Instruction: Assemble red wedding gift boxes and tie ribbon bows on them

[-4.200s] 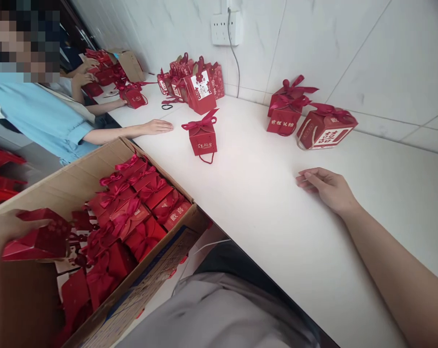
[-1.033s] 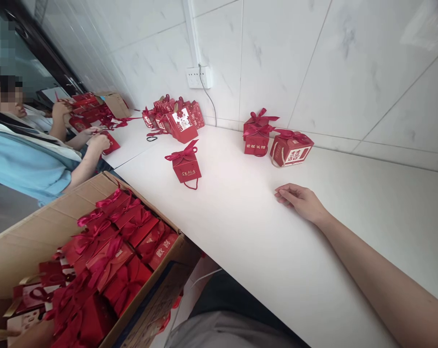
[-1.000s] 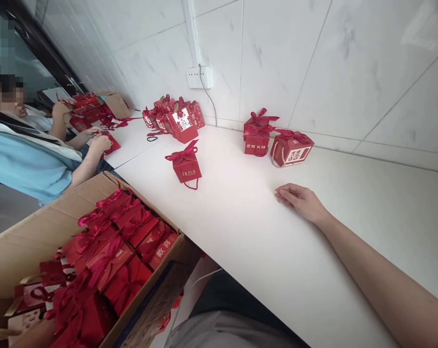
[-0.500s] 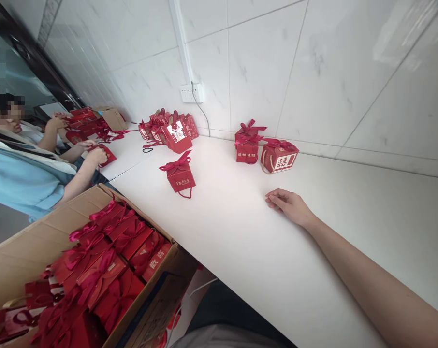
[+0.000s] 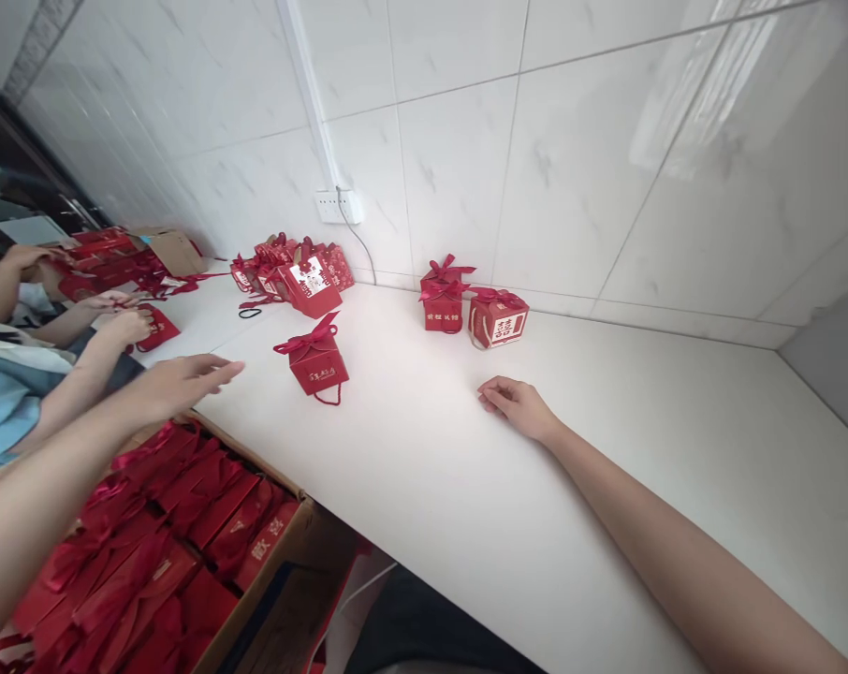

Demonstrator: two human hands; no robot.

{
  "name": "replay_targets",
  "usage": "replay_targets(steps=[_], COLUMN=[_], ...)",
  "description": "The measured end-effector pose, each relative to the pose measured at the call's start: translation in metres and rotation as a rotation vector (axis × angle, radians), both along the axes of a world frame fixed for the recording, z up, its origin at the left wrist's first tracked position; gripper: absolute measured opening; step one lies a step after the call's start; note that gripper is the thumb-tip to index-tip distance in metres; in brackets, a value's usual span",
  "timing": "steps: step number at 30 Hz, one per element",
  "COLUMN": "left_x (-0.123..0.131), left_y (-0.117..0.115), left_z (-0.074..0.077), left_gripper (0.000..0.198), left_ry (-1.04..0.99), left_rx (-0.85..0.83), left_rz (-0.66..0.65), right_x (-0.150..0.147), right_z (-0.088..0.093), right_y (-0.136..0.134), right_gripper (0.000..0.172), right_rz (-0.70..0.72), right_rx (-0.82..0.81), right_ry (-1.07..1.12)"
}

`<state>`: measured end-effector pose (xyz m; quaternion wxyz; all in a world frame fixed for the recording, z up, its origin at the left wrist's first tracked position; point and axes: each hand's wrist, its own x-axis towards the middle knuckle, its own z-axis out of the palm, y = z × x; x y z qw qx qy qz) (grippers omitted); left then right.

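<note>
The left hand [image 5: 175, 386] has come up from the big brown box [image 5: 308, 524] and now hangs near the little red box [image 5: 318, 367], its fingers stretched out, loosely open and holding nothing. The right hand [image 5: 520, 410] still rests on the worktop [image 5: 410, 468], fingers softly bent and partly open. The little red box stands on the worktop with its bow [image 5: 312, 341] on top, gold writing and a rope loop [image 5: 331, 402].

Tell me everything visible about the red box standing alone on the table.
The box looks like folded red card, with pale gold writing on its front and a glossy crimson bow on its closed top. A red cord hangs down the front. It stands upright on the table, the left hand nearby, not touching.
</note>
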<state>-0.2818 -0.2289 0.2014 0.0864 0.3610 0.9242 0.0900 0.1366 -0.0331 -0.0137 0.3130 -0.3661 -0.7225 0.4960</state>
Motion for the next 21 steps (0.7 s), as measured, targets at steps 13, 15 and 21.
replay_targets(steps=[13,15,21], left_x=[0.089,0.122,0.200], left_y=[0.151,0.172,0.221], left_z=[-0.067,-0.066,-0.068], left_gripper=[0.069,0.067,0.067], left_ry=[-0.777,-0.752,-0.636], left_rx=[-0.059,-0.113,-0.087], left_rz=[-0.811,-0.880,-1.025], right_x=[0.008,0.022,0.069], right_z=[0.052,0.077,0.134], right_y=[0.006,0.008,0.002], right_gripper=[0.038,0.037,0.032], right_rz=[-0.197,-0.280,-0.264], right_rx=[-0.053,-0.026,0.064], right_ry=[0.232,0.279,0.092])
